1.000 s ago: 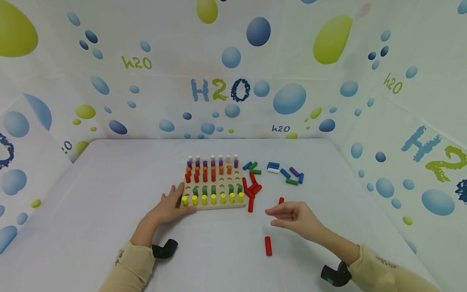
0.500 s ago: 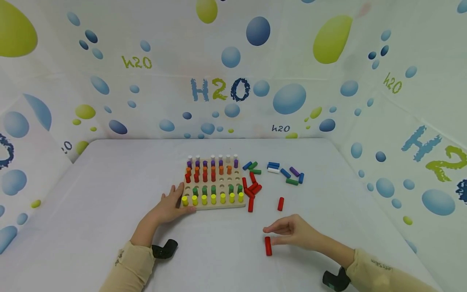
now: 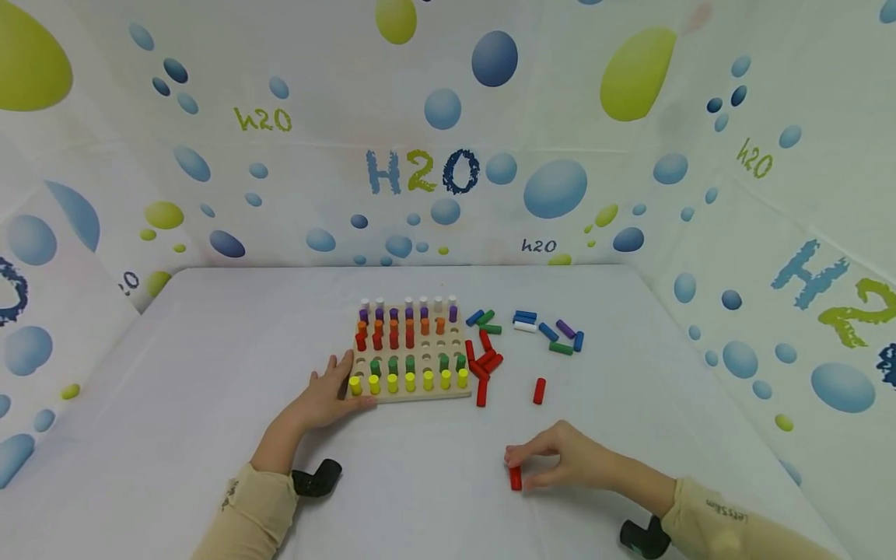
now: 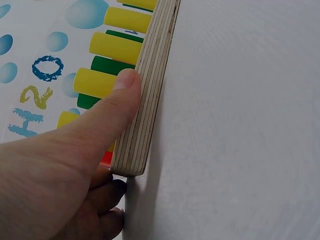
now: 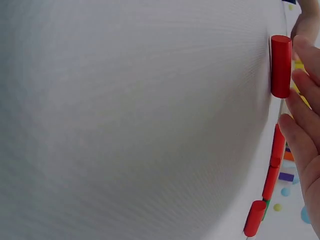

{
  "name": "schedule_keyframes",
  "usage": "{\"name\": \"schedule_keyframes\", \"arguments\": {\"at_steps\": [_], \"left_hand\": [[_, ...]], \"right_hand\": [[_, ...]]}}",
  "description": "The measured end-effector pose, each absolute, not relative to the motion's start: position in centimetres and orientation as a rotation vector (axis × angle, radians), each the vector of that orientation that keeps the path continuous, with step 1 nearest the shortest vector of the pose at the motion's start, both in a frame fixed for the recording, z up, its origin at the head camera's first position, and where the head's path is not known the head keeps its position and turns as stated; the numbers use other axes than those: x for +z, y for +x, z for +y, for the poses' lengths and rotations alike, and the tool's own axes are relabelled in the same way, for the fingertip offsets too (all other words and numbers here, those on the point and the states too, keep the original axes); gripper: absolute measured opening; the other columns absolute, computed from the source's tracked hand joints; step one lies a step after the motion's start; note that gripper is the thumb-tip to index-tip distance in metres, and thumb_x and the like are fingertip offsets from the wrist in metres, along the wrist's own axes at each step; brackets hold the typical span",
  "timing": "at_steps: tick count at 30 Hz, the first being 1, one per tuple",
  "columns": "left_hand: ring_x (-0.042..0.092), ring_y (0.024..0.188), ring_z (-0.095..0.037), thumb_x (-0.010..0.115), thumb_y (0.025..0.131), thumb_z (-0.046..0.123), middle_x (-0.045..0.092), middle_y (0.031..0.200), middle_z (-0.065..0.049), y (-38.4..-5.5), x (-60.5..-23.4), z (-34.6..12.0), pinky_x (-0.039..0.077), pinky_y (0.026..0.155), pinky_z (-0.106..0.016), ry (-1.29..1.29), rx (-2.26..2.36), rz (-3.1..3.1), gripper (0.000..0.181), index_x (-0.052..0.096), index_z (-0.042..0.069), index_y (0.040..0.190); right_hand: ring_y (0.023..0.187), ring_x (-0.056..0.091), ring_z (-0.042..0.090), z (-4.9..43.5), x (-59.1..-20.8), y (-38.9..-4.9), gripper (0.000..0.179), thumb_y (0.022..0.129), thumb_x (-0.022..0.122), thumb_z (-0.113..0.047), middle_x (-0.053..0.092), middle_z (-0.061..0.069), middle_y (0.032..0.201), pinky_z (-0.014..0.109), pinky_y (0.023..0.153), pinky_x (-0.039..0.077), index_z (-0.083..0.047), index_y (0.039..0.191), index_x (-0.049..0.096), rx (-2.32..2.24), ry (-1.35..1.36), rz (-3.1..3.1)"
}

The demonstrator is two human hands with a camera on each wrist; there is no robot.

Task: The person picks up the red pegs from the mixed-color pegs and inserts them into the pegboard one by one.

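My left hand [image 3: 325, 398] rests at the near left corner of a wooden pegboard [image 3: 423, 399]. In the left wrist view its thumb [image 4: 117, 102] lies straight against the layered edge, while the other fingers are beside the corner. Rows of yellow, green, red, orange, purple and white pegs stand in the board. My right hand [image 3: 574, 459] is low over the table, thumb and fingers apart on either side of a lying red peg [image 3: 516, 479]. Its fingertips cover the peg's far end. The right wrist view shows that red peg [image 5: 281, 67] right by the fingertips.
Right of the board lies a cluster of red pegs [image 3: 479, 369]. A single red peg [image 3: 539, 391] lies between it and my right hand. Blue, green, white and purple pegs [image 3: 548, 332] are scattered farther back. A patterned sheet [image 3: 280, 194] rises behind the table.
My right hand has come down and towards me, from beside the single red peg to the nearer one, and its fingertips have lowered over it. My left hand has stayed at the board.
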State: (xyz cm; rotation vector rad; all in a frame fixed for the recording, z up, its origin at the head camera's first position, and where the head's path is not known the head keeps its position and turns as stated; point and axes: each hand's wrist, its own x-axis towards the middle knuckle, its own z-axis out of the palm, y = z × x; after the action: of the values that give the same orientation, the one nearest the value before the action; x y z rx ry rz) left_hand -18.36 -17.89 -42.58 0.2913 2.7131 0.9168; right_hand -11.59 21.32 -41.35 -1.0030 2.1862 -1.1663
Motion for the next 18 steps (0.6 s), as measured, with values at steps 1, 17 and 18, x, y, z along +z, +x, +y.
{"name": "schedule_keyframes", "arguments": {"at_steps": [1, 17, 18], "left_hand": [[-0.002, 0.135, -0.043, 0.063, 0.078, 0.053, 0.008, 0.147, -0.03, -18.3, -42.6, -17.9, -0.004, 0.105, -0.058, 0.289, 0.918, 2.711, 0.104, 0.007, -0.004, 0.144], [-0.002, 0.135, -0.042, 0.063, 0.079, 0.052, 0.007, 0.147, -0.029, -18.3, -42.3, -17.8, -0.004, 0.105, -0.058, 0.288, 0.921, 2.704, 0.103, 0.007, -0.003, 0.145], [-0.002, 0.135, -0.042, 0.064, 0.079, 0.052, 0.007, 0.147, -0.03, -18.2, -42.3, -17.8, -0.004, 0.105, -0.058, 0.29, 0.924, 2.702, 0.103, 0.007, -0.004, 0.144]], "right_hand": [[0.111, 0.055, 0.009, 21.3, -41.3, -11.6, 0.031, 0.082, 0.069, -0.019, 0.066, -0.003, 0.109, 0.024, 0.09, 0.044, -0.009, 0.111, 0.067, -1.133, -1.031, 2.203], [0.111, 0.056, 0.012, 19.9, -39.9, -10.7, 0.026, 0.082, 0.067, -0.01, 0.065, 0.001, 0.111, 0.019, 0.086, 0.045, -0.01, 0.107, 0.07, -0.568, -1.528, 2.385], [0.111, 0.056, 0.012, 19.9, -40.0, -10.6, 0.025, 0.082, 0.067, -0.01, 0.065, 0.001, 0.111, 0.019, 0.086, 0.045, -0.01, 0.107, 0.07, -0.566, -1.537, 2.389]]}}
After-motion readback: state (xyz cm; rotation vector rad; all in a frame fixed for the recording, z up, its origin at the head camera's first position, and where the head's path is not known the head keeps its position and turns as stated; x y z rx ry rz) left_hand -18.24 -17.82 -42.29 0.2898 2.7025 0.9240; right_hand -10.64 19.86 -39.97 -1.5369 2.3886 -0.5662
